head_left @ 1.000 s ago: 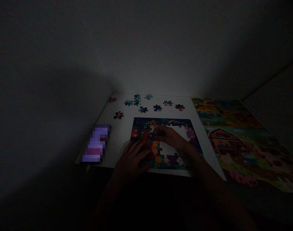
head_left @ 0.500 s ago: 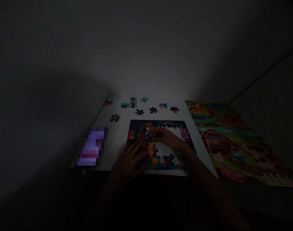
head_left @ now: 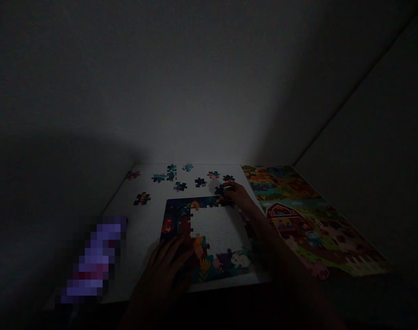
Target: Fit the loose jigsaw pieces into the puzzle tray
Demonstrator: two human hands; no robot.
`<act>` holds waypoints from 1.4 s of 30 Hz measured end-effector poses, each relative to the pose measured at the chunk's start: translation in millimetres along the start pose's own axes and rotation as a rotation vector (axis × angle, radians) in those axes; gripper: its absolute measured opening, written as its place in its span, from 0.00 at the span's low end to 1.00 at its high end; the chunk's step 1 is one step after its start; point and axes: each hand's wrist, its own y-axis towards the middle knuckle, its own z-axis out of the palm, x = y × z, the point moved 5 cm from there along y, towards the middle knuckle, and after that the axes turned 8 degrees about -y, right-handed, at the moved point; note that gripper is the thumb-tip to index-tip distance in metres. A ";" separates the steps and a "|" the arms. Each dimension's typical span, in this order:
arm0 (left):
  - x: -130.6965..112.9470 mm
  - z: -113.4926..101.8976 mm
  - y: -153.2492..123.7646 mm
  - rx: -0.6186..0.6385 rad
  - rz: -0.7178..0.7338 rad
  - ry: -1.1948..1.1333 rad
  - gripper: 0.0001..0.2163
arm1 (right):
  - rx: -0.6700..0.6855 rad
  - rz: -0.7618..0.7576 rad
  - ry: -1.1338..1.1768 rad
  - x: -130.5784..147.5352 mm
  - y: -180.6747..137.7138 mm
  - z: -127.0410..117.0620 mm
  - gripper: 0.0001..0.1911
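The room is very dark. A partly built jigsaw puzzle (head_left: 209, 229) lies on a white table (head_left: 150, 229), its frame filled and its middle bare. My left hand (head_left: 164, 266) lies flat with fingers spread on the puzzle's lower left corner. My right hand (head_left: 236, 192) reaches past the puzzle's top right corner, its fingers closed around a dark loose piece (head_left: 219, 189). Several loose pieces (head_left: 180, 186) are scattered along the table's far edge.
A finished farm puzzle with a red barn (head_left: 298, 215) lies to the right of the table. A blurred purple object (head_left: 95, 261) rests at the table's left front. Walls close in behind and on both sides.
My right hand has left the puzzle's middle and reached up to the loose pieces at the far right. The view has tilted upward, so the table sits lower. My left hand stays put.
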 end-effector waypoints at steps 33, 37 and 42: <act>-8.0 -4.6 5.9 0.138 -0.189 -0.190 0.17 | 0.743 -0.378 -0.152 30.8 -76.0 82.6 0.18; -8.2 -4.1 5.9 0.126 -0.182 -0.179 0.17 | 0.658 -0.456 -0.206 33.0 -74.8 77.6 0.18; -7.8 -3.7 5.4 0.107 -0.174 -0.165 0.16 | 0.624 -0.490 -0.284 36.7 -78.0 77.8 0.17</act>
